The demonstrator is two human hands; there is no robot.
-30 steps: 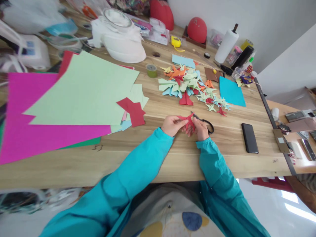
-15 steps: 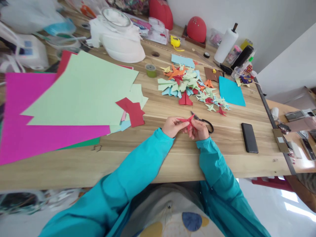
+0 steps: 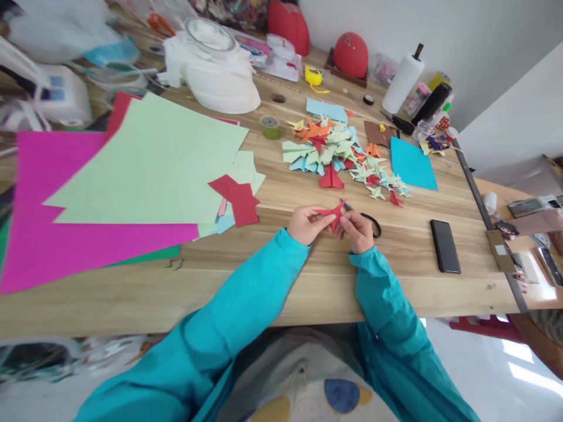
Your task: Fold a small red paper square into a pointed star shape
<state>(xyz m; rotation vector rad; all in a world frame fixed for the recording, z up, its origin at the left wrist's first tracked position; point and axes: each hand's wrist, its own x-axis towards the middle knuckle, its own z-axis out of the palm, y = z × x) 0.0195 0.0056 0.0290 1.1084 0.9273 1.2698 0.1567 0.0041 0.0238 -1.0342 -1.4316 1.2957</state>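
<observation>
Between my two hands is a small folded red paper piece point(image 3: 336, 212) with pointed arms, like a paper star or plane. My left hand point(image 3: 305, 225) pinches its left side with thumb and fingers. On the right, my right hand point(image 3: 358, 231) closes thumb and fingers on its lower right part. Scissors point(image 3: 372, 220) with black handles lie on the table just behind my right hand, which partly hides them. Beyond my hands rests a pile of folded paper pieces point(image 3: 325, 150) in green, orange, blue and red, a red one point(image 3: 331, 177) at its near edge.
To the left lie large green point(image 3: 158, 170) and magenta sheets point(image 3: 109, 246) with red paper scraps point(image 3: 240, 202). A tape roll point(image 3: 270, 128) stands behind them. A blue square sheet point(image 3: 412, 164) and a black phone point(image 3: 445, 246) are on the right. White fabric headgear point(image 3: 220, 76) sits at the back.
My right hand has shifted slightly down and its fingers have changed position on the red paper, so more of its upper point shows. My left hand keeps its pinch.
</observation>
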